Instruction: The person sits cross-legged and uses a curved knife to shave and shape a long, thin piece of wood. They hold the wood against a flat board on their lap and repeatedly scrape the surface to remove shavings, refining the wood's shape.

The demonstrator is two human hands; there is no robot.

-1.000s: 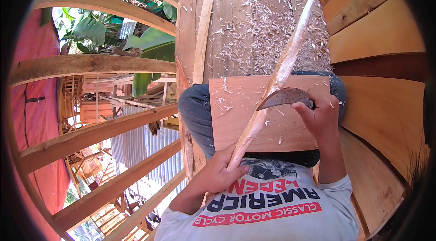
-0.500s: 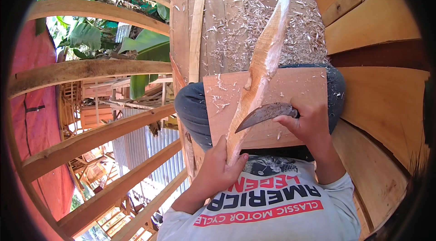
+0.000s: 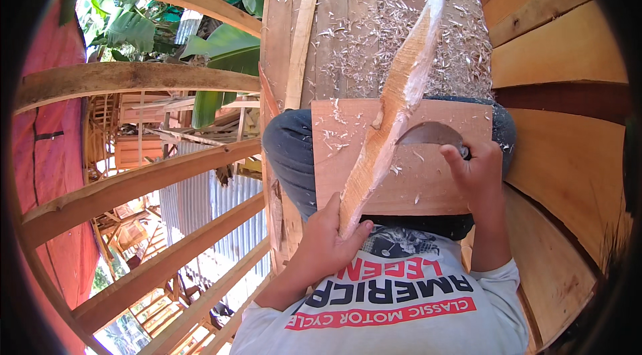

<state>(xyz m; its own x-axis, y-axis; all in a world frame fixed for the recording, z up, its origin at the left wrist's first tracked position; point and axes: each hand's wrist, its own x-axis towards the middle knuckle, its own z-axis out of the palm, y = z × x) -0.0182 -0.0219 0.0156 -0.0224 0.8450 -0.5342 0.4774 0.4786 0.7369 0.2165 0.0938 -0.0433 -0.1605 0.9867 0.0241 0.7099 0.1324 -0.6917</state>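
A long, rough piece of wood (image 3: pixel 396 97), pale along its right side and pointed at its far end, slants across my lap. My left hand (image 3: pixel 329 231) is closed around its near end, close to my shirt. In my right hand (image 3: pixel 479 171) is a knife (image 3: pixel 431 133) with a dark curved blade. The blade's tip is at the right edge of the wood, near its middle; I cannot tell if it touches. My fingers hide most of the knife's handle. Beneath both lies a flat wooden board (image 3: pixel 421 184) across my legs, with a few shavings on it.
Wood shavings (image 3: pixel 441 54) cover much of the plank floor ahead. A narrow wooden strip (image 3: pixel 302 47) lies there on the left. Wooden rails (image 3: pixel 140 178) stand along my left side, and a slatted plank wall (image 3: pixel 562 147) rises close on my right.
My right hand has moved away and to the right with the knife, and the blade has turned. The left hand keeps its hold on the wood. The whole view has shifted slightly.
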